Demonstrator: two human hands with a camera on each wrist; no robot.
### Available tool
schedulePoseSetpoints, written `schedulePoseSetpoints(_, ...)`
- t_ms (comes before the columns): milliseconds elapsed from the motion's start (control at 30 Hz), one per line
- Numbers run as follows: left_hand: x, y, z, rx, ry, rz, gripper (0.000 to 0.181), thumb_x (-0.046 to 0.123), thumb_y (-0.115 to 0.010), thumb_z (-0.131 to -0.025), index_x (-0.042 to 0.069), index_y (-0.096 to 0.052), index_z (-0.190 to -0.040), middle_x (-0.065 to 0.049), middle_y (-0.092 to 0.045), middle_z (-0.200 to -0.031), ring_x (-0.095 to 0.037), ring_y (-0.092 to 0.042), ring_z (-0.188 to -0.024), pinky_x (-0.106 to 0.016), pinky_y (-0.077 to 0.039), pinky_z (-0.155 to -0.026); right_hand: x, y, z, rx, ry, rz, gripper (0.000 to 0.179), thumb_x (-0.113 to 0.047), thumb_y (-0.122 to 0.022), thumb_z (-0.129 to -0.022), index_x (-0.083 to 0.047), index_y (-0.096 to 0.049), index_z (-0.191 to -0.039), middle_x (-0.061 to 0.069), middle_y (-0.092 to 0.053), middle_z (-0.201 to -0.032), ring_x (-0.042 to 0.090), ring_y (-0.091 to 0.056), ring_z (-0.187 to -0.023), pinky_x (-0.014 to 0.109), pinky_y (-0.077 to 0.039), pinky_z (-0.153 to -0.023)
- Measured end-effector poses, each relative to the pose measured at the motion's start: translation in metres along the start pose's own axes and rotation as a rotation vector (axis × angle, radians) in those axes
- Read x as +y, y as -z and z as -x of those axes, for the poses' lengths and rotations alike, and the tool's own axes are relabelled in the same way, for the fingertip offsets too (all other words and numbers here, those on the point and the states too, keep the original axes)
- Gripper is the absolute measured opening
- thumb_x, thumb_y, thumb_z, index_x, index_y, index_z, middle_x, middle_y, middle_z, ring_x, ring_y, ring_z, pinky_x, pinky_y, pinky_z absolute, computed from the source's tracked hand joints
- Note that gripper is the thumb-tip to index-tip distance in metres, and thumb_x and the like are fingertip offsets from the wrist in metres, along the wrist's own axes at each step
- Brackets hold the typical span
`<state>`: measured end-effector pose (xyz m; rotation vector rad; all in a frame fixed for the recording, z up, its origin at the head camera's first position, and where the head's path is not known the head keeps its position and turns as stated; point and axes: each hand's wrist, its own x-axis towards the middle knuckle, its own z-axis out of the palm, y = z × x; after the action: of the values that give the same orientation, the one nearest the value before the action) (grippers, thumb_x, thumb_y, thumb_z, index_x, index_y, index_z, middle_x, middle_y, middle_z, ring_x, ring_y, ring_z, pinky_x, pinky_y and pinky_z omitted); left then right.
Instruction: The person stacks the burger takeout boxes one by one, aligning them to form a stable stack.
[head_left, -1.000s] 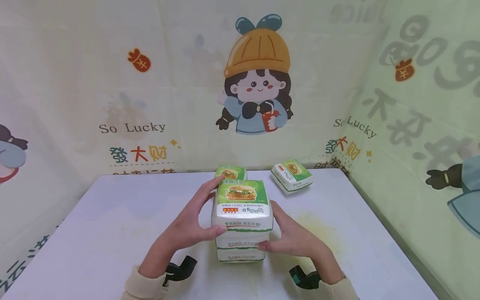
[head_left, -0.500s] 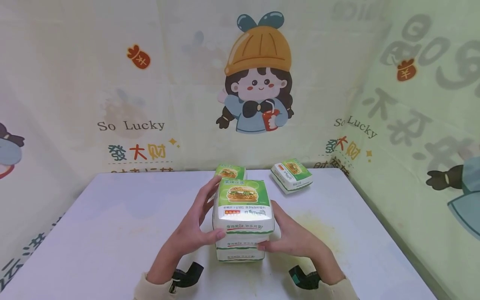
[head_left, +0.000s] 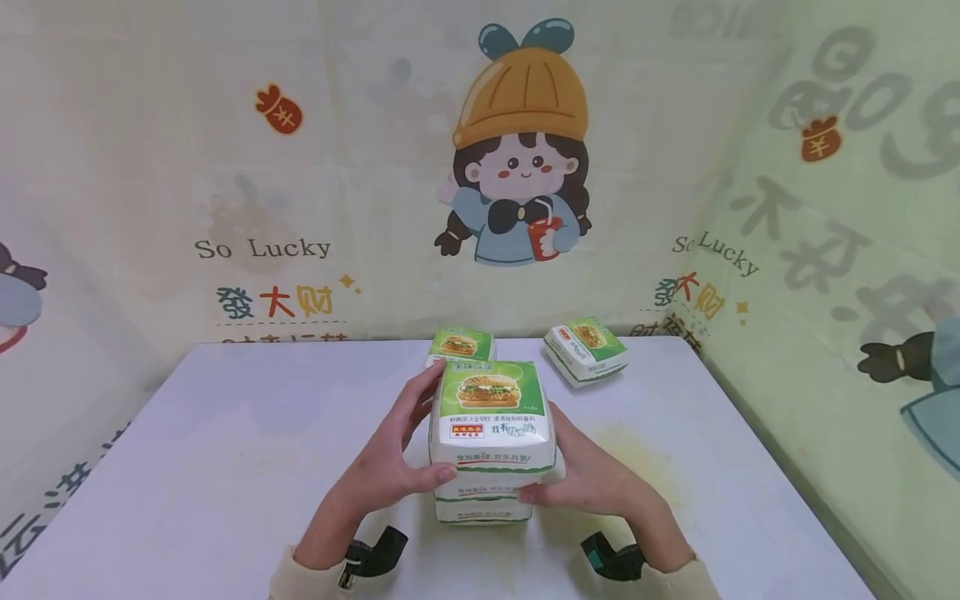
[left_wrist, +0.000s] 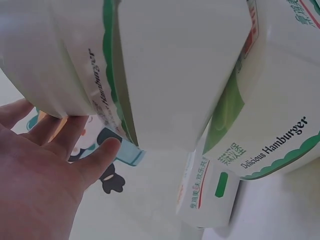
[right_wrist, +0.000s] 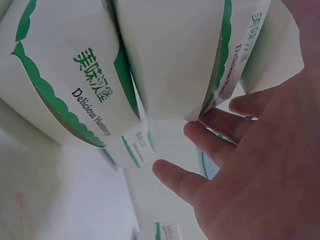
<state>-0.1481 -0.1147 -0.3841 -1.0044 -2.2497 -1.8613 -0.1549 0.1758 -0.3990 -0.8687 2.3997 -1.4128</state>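
Observation:
Two white-and-green burger boxes stand stacked in front of me, the upper box sitting a little right of the lower box. My left hand grips the upper box, thumb on its lower front edge and fingers up its left side. Opposite, my right hand has its thumb at the front near the seam and its fingers along the right side, partly hidden by the box. The left wrist view gives the upper box's underside meeting the lower box at a slight slant.
Behind the stack a third burger box is partly hidden. Another burger box sits turned at an angle by the table's back edge, to the right. The white table ends at a printed cloth backdrop.
The upper box has shifted slightly to the right over the lower one. My left hand and wrist have moved right with it; the right hand has barely moved.

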Motion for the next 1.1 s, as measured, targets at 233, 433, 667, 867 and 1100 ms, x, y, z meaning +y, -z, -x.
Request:
schedulePoseSetpoints(233, 0.002, 0.001, 0.0, 0.003, 0.004, -0.025, 0.102, 0.015, -0.079, -0.077, 0.027, -0.017, -0.158, 0.005, -0.025, -0.161, -0.019, -0.033, -0.145, -0.027, -0.029, -0.119, -0.008, 0.007, 0.004, 0.036, 0.078, -0.018, 0.11, -0.026, -0.087, -0.073, -0.033, -0.016, -0.156, -0.011, -0.036, -0.152, 0.017, -0.045, -0.133, 0.034, -0.04, -0.11)
schedulePoseSetpoints(433, 0.002, 0.002, 0.001, 0.002, 0.006, -0.039, 0.102, 0.015, -0.079, -0.077, 0.027, -0.018, -0.158, 0.006, -0.026, -0.16, -0.016, -0.034, -0.145, -0.026, -0.029, -0.119, -0.018, 0.009, 0.005, 0.087, 0.103, -0.004, 0.119, -0.026, -0.087, -0.072, -0.032, -0.006, -0.159, -0.011, -0.018, -0.161, 0.026, -0.033, -0.143, 0.053, -0.038, -0.111)
schedulePoseSetpoints(667, 0.004, 0.002, 0.0, -0.006, -0.007, -0.042, 0.102, 0.014, -0.08, -0.076, 0.027, -0.019, -0.158, 0.006, -0.028, -0.159, -0.017, -0.036, -0.143, -0.028, -0.03, -0.119, -0.02, 0.005, 0.005, 0.174, 0.208, 0.019, 0.116, -0.021, -0.081, -0.074, -0.024, -0.004, -0.16, -0.004, -0.007, -0.167, 0.02, -0.019, -0.152, 0.038, -0.028, -0.121)
schedulePoseSetpoints(867, 0.005, 0.002, 0.001, -0.007, -0.018, -0.042, 0.103, 0.014, -0.08, -0.076, 0.025, -0.018, -0.158, 0.004, -0.027, -0.16, -0.017, -0.035, -0.144, -0.026, -0.028, -0.119, -0.024, -0.001, 0.002, 0.179, 0.256, -0.082, 0.115, -0.016, -0.079, -0.073, -0.022, -0.004, -0.16, -0.003, -0.008, -0.166, 0.014, -0.016, -0.151, 0.017, -0.021, -0.118)
schedulePoseSetpoints(1100, 0.003, 0.003, 0.002, -0.005, -0.011, -0.044, 0.103, 0.013, -0.08, -0.076, 0.024, -0.018, -0.158, 0.006, -0.026, -0.161, -0.016, -0.033, -0.146, -0.025, -0.028, -0.119, -0.026, -0.004, 0.0, 0.214, 0.234, -0.103, 0.106, -0.013, -0.075, -0.079, -0.025, -0.007, -0.16, -0.005, -0.014, -0.165, 0.011, -0.021, -0.149, 0.016, -0.025, -0.116)
